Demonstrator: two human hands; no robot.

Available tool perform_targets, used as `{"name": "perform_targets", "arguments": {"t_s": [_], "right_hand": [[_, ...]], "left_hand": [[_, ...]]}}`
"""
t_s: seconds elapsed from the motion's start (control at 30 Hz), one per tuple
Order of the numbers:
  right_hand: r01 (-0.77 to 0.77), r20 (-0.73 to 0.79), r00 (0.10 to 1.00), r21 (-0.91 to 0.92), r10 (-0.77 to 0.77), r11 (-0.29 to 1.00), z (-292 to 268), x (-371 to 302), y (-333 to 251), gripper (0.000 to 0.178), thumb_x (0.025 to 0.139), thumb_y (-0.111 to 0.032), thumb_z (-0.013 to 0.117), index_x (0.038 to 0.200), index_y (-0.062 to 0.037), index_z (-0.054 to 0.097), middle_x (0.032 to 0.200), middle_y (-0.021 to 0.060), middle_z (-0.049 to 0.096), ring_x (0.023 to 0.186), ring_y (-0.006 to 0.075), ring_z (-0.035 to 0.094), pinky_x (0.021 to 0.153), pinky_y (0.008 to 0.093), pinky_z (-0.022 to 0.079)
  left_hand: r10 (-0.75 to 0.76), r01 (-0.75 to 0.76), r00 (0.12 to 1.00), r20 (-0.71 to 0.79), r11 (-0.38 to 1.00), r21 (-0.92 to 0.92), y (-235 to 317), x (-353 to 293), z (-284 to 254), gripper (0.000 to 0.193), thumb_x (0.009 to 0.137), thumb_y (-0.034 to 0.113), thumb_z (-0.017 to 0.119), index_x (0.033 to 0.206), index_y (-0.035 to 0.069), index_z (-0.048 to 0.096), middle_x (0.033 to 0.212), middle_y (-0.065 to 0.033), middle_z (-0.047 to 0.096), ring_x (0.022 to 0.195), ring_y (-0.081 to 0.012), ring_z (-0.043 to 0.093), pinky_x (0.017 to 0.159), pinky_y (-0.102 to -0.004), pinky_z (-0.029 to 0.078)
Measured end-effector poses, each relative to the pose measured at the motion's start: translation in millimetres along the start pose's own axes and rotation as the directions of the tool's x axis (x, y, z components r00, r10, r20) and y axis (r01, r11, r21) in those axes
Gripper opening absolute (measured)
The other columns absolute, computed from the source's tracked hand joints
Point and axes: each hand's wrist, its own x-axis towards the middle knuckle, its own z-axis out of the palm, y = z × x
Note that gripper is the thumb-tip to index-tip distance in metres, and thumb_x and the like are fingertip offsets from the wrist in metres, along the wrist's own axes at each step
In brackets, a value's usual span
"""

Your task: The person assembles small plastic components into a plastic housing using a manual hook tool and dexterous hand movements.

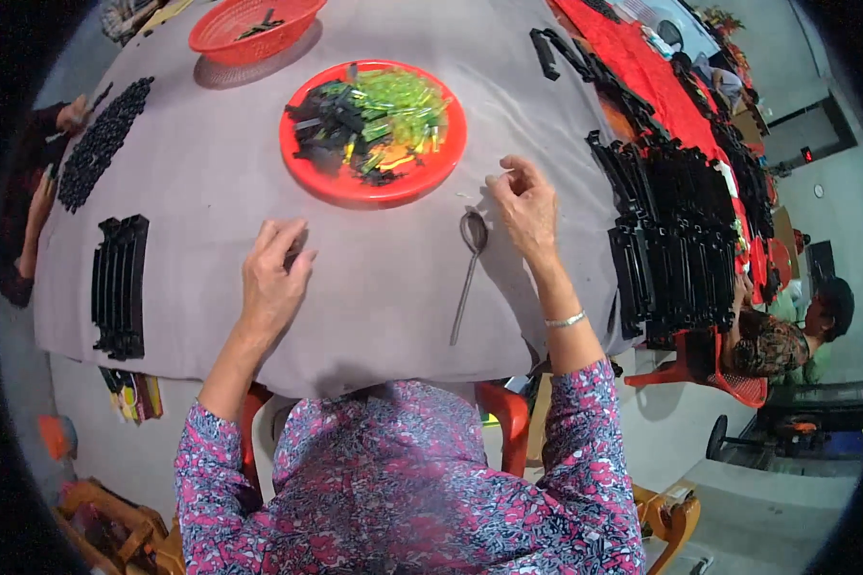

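My left hand (276, 273) hovers over the grey cloth, below the red plate's left side. Its fingers are loosely bent, with the thumb apart from them and nothing visible between. My right hand (527, 209), right of the plate, has its fingers curled toward the thumb; whatever the tips may pinch is too small to make out. A thin metal spoon-like tool (466, 278) with an oval head lies just left of my right wrist. The round red plate (374, 192) holds black pieces (328, 125) on the left and shiny green translucent pieces (408, 105) on the right.
Long black plastic parts are stacked at right (671, 240), and a smaller row (119, 286) lies at left. A pile of small black pieces (104, 144) sits beside another person's hands (43, 192). A red basket (249, 43) stands at the back. Another person (786, 331) is at right.
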Motion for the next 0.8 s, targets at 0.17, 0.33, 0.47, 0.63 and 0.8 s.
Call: {"name": "perform_targets", "arguments": {"t_s": [0.17,0.33,0.47,0.63,0.8], "right_hand": [[-0.033,-0.028,0.999,0.055,0.035,0.998,6,22,28,0.026,0.081,-0.009,0.069,0.104,0.0014,0.063,0.069,0.0014,0.059,0.063,0.0079,0.055,0.056,0.0265,0.047],[-0.01,0.021,1.0,-0.06,0.012,0.998,18,20,37,0.022,0.082,-0.009,0.07,0.102,0.0001,0.065,0.071,0.0011,0.062,0.061,0.0069,0.058,0.055,0.0253,0.049],[-0.014,0.011,1.0,-0.097,0.015,0.995,11,19,30,0.024,0.079,-0.012,0.066,0.099,0.0021,0.066,0.071,0.0131,0.065,0.065,0.0175,0.064,0.065,0.0325,0.052],[-0.025,0.021,0.999,-0.069,0.026,0.997,10,26,12,0.027,0.081,-0.015,0.072,0.102,0.0005,0.065,0.072,0.0023,0.064,0.065,0.0097,0.062,0.063,0.0279,0.052],[0.063,-0.027,0.997,-0.123,-0.067,0.99,10,63,-3,0.042,0.077,-0.018,0.074,0.112,0.0011,0.061,0.075,0.0055,0.067,0.069,0.0125,0.063,0.066,0.0295,0.052]], "left_hand": [[-0.005,0.004,1.0,-0.009,0.999,-0.038,2,-1,3,0.031,0.08,-0.003,0.067,0.111,-0.003,0.062,0.093,-0.0116,0.057,0.081,-0.0227,0.061,0.073,-0.0333,0.051],[0.018,-0.018,1.0,0.005,0.997,0.071,5,-1,4,0.029,0.08,-0.002,0.067,0.108,-0.002,0.061,0.092,-0.0125,0.054,0.08,-0.0265,0.059,0.073,-0.0362,0.049],[0.075,-0.075,0.997,0.006,0.986,0.147,1,-2,6,0.03,0.079,-0.001,0.066,0.108,-0.001,0.061,0.093,-0.0131,0.054,0.084,-0.0295,0.058,0.077,-0.0387,0.048],[0.068,-0.072,0.997,0.03,0.979,0.19,1,-2,8,0.03,0.079,0.001,0.065,0.109,0.0,0.061,0.098,-0.0141,0.052,0.091,-0.0318,0.055,0.081,-0.0406,0.046],[0.107,-0.115,0.993,0.045,0.956,0.269,-2,-2,9,0.037,0.08,0.004,0.065,0.116,0.001,0.058,0.103,-0.0165,0.051,0.098,-0.0337,0.053,0.086,-0.0431,0.044]]}}
